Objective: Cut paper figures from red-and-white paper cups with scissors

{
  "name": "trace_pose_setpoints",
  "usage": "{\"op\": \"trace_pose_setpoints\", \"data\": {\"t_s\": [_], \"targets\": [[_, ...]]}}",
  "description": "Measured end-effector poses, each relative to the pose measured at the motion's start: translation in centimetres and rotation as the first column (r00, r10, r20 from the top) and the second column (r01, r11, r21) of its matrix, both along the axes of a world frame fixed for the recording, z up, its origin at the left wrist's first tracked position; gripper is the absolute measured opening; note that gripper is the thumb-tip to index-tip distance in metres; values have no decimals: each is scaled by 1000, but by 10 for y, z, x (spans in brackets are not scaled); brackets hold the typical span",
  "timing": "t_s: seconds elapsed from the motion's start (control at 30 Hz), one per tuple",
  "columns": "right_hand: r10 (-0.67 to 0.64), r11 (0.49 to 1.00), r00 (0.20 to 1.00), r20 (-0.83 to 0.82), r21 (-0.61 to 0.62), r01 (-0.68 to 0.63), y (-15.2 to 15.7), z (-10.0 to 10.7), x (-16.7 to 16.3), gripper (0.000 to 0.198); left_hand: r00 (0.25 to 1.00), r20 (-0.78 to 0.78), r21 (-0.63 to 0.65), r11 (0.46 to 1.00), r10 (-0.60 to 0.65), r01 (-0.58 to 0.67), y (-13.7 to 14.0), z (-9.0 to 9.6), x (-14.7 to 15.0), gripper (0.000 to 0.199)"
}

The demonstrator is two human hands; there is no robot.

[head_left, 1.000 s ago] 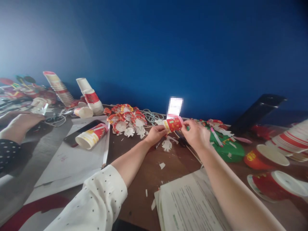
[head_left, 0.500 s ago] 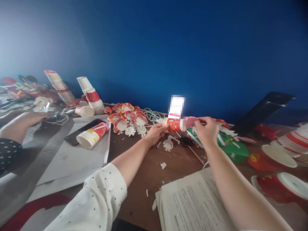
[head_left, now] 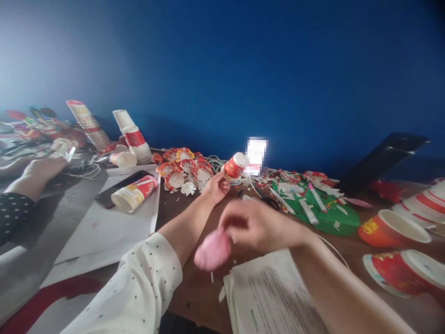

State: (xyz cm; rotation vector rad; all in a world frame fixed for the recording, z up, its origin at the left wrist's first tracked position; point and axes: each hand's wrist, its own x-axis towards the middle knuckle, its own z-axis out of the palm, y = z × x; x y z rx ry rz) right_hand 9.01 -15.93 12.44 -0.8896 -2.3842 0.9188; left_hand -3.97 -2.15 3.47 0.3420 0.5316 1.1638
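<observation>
- Head view: your left hand (head_left: 216, 188) grasps one red cup (head_left: 234, 167), raised above the table (head_left: 194, 294), near the wall (head_left: 208, 83).
- Your right hand (head_left: 257, 225) pinches one pink piece (head_left: 212, 251), beside your left forearm.
- Count three cup stacks (head_left: 93, 132), two back left, one far right; one phone (head_left: 110, 189), partly hidden by one yellow cup (head_left: 134, 194).
- Print on the papers (head_left: 264, 292) is too blurred to read; so are yellow marks on one orange cup (head_left: 380, 230).
</observation>
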Motion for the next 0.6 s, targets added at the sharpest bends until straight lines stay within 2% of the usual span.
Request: {"op": "trace_pose_setpoints", "data": {"t_s": [0.03,0.07,0.1,0.13,0.17,0.2,0.23,0.27,0.3,0.33,0.4,0.47,0.6], "targets": [[233,968,968,92,-115,-222,-8,4,-9,26,1000,16,40,999,-19,19,0,-1,0,15],[354,926,923,150,-192,-324,-12,7,-14,37,999,30,78,996,-38,35,1,-2,-1,15],[374,918,909,182,-214,-334,-12,9,-13,44,998,35,104,993,-50,46,1,-3,-1,16],[254,958,941,224,-194,-212,-9,10,-8,44,998,36,116,992,-60,55,1,-4,-1,17],[29,993,963,267,-115,2,-2,10,1,36,997,35,118,991,-63,59,1,-4,0,17],[-215,973,925,314,-11,230,7,9,13,27,997,34,116,991,-67,63,1,-5,0,17],[-400,911,833,382,70,406,17,6,26,24,997,34,111,992,-67,63,1,-4,0,16],[-547,827,705,450,162,538,28,3,40,24,997,34,104,993,-67,63,1,-4,1,14],[-633,755,570,523,254,605,39,-2,53,25,997,35,99,993,-68,64,1,-4,1,12],[-663,709,439,607,319,629,48,-8,64,23,997,35,96,993,-68,64,1,-4,2,10],[-596,718,316,738,314,621,62,-23,80,25,997,42,99,993,-66,62,2,-4,2,10],[-580,712,283,764,308,631,69,-38,87,36,996,62,115,992,-65,57,3,-5,2,10],[-621,686,310,720,307,660,73,-54,85,45,994,88,125,991,-59,48,4,-6,2,8]]}}
